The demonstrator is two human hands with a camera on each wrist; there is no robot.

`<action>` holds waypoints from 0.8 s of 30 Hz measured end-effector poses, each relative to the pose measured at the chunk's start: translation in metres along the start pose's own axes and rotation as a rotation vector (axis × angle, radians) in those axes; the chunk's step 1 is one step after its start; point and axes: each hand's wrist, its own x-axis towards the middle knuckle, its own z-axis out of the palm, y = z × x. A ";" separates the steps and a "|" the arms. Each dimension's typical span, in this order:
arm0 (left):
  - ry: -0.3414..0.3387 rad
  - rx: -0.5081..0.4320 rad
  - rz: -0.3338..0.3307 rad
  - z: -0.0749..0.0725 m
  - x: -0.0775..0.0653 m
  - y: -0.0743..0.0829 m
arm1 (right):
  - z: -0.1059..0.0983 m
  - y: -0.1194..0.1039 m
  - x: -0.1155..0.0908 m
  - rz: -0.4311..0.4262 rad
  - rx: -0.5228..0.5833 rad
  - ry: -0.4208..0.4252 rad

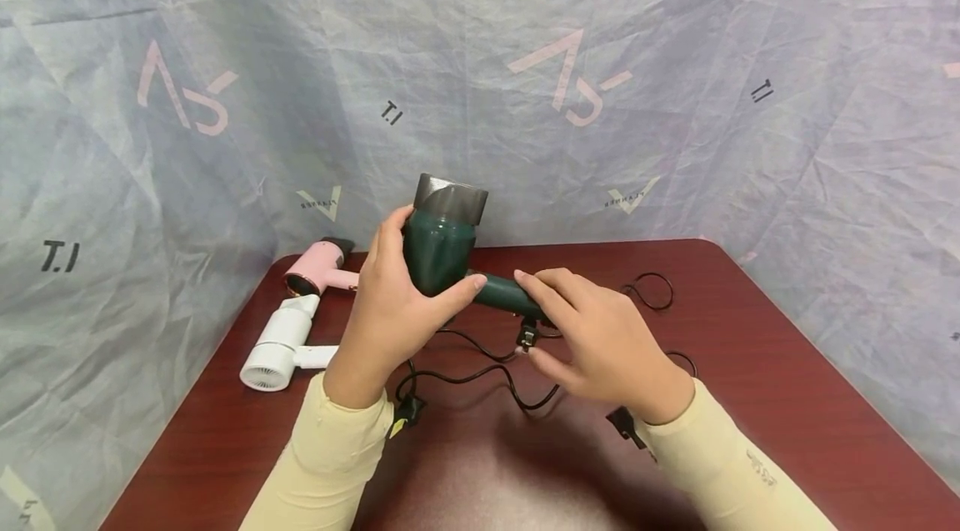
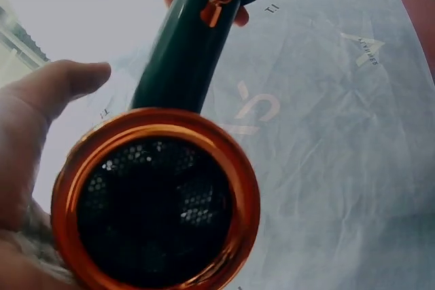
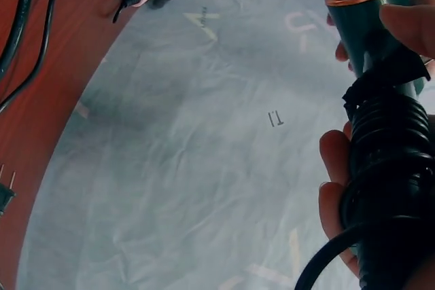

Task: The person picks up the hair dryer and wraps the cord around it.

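Note:
A dark green hair dryer with a grey nozzle is held above the table. My left hand grips its barrel, thumb on one side and fingers on the other. The right hand holds the handle near its end. In the left wrist view the copper ring around the air intake faces the camera, and a copper switch shows on the handle. Black cord is wound in loops near the handle's end, with the right fingers behind it. A black plug hangs by the right thumb.
A pink hair dryer and a white hair dryer lie at the left of the red-brown table. Loose black cord snakes across the middle. Black plugs lie near each forearm. Grey printed sheeting surrounds the table.

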 end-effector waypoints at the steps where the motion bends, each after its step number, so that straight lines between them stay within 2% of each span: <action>1: 0.009 0.008 0.016 0.000 0.000 0.000 | -0.001 0.002 -0.001 0.015 0.003 -0.003; 5: 0.082 0.026 0.115 0.001 0.001 0.001 | -0.004 0.017 -0.009 0.109 0.002 -0.005; 9: 0.100 0.014 0.180 0.003 0.000 -0.001 | -0.004 0.038 -0.024 0.276 -0.005 -0.026; 17: 0.047 0.039 0.162 0.010 -0.001 -0.001 | -0.002 0.093 -0.071 0.631 -0.035 -0.088; 24: 0.015 0.046 0.133 0.008 -0.001 0.003 | 0.008 0.154 -0.115 0.907 -0.040 -0.143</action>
